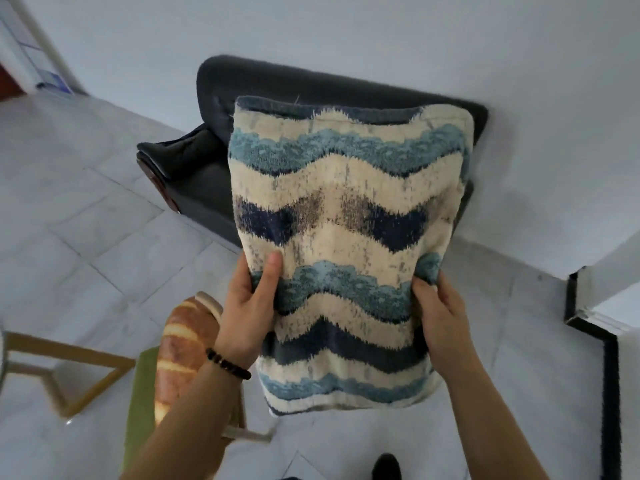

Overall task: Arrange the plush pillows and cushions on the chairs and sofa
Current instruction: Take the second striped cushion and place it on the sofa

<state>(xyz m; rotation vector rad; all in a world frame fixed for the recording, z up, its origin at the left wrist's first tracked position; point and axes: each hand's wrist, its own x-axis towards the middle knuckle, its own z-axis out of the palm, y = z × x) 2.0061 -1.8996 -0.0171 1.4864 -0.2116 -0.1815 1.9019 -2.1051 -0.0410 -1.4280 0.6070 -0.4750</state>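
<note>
item 1, near left: wooden frame (69, 372), pale timber, part of a chair or small table (cannot tell which), standing on the tiled floor (86, 209).

item 2, near left of centre: bread-shaped plush pillow (183, 355), brown and cream, lying on a green-seated chair (138, 403); just beside the left forearm, which carries a dark bead bracelet (228, 364).

item 3: left hand (247, 306), fingers closed on the left edge of the wave-pattern cushion (346, 244), thumb on the front face, the rest hidden behind.

item 4, centre: the cushion itself, cream with blue and navy waves, held upright in the air between both hands, in front of the dark armchair (207, 161). judged light, soft and compressible, pile fabric not slippery; the side edges low down, where it is gripped now, look the sensible hold, and it sags a little there.

item 5: right hand (440, 317), fingers pinched closed on the right edge of the same cushion.

item 6, far centre: the armchair stands against the white wall (346, 36), its seat mostly hidden behind the cushion; nothing visible stands between.

item 7, near right: dark shoe (386, 466); black-edged wall corner (588, 327), well apart.
</note>
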